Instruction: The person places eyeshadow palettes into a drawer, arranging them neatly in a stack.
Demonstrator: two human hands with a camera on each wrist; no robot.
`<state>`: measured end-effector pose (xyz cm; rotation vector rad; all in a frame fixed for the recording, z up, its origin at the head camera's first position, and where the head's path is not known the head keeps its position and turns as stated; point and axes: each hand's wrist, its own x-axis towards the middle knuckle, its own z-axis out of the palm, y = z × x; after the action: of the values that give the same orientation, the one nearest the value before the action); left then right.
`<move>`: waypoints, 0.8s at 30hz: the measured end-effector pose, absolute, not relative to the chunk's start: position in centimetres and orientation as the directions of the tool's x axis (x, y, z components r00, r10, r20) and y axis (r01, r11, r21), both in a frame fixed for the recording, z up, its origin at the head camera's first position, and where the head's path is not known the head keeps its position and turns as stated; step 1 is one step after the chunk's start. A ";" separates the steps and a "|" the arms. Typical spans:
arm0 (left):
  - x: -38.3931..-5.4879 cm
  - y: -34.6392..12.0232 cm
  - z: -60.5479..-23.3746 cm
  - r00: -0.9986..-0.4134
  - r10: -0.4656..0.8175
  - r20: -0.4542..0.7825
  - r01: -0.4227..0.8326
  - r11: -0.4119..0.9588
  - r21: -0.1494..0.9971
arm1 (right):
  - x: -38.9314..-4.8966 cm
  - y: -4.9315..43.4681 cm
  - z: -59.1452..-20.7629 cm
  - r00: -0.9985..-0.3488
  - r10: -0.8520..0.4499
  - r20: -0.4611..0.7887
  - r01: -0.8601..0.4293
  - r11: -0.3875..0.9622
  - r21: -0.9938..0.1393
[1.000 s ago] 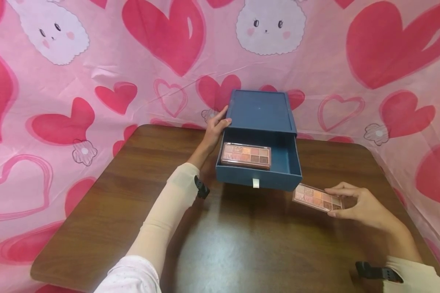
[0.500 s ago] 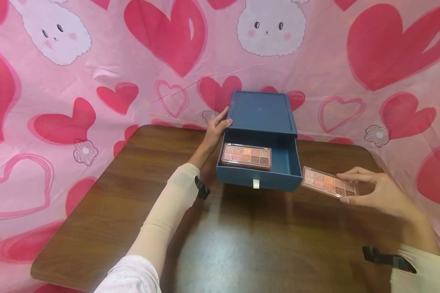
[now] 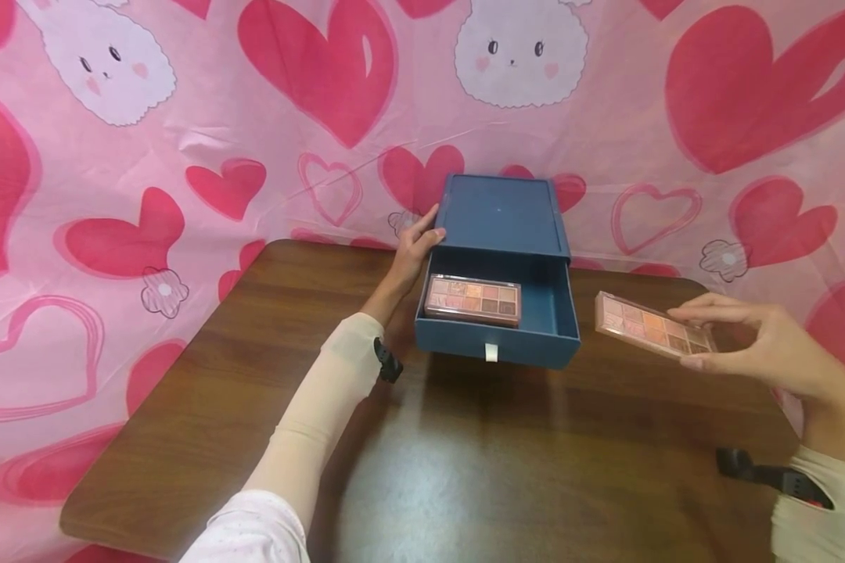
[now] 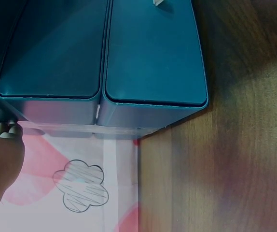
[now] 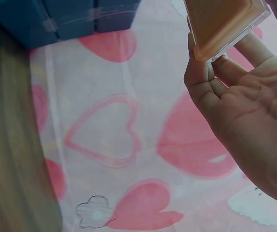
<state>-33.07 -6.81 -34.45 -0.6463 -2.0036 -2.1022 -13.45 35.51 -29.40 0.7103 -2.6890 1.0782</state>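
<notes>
A blue drawer unit stands near the back of the table, with its top drawer pulled out. In the drawer's left part lies an eyeshadow palette with a clear lid. My left hand rests at the unit's upper left edge, thumb at the top and fingers along the side. To the right of the drawer, my right hand pinches a second eyeshadow palette by its right end, raised over the table and tilted. The right wrist view shows this palette's underside above the palm.
The brown wooden table has rounded corners. Behind it hangs a pink cloth with hearts and rabbit faces. Lower closed drawers sit beneath the open one. A white pull tab sticks out of the drawer front.
My right hand has moved up and to the right with its palette, away from the drawer's front corner. The left hand, the drawer and the palette inside have stayed put.
</notes>
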 end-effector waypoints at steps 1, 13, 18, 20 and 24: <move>-33.0 -6.9 -34.4 -0.893 0.176 0.415 0.406 -0.086 0.910 | -13.5 35.5 -29.1 -0.867 -0.380 0.321 -0.497 0.625 -0.602; -30.4 -7.1 -32.1 -0.891 0.190 0.411 0.404 -0.076 0.911 | -15.0 32.6 -26.5 -0.878 -0.346 0.330 -0.478 0.667 -0.572; -30.3 -7.0 -31.9 -0.891 0.194 0.410 0.404 -0.074 0.912 | -15.7 31.0 -26.1 -0.915 -0.293 0.276 -0.401 0.714 -0.574; -30.3 -7.0 -32.0 -0.891 0.194 0.411 0.405 -0.072 0.912 | -16.0 30.4 -25.9 -0.916 -0.301 0.265 -0.400 0.732 -0.552; -30.4 -7.0 -32.1 -0.890 0.196 0.412 0.407 -0.068 0.911 | -16.8 29.1 -25.6 -0.903 -0.342 0.259 -0.429 0.732 -0.529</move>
<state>-30.41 -6.97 -32.06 -0.6668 -2.0343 -2.0874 -16.76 29.05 -25.61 0.6242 -2.7886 0.9048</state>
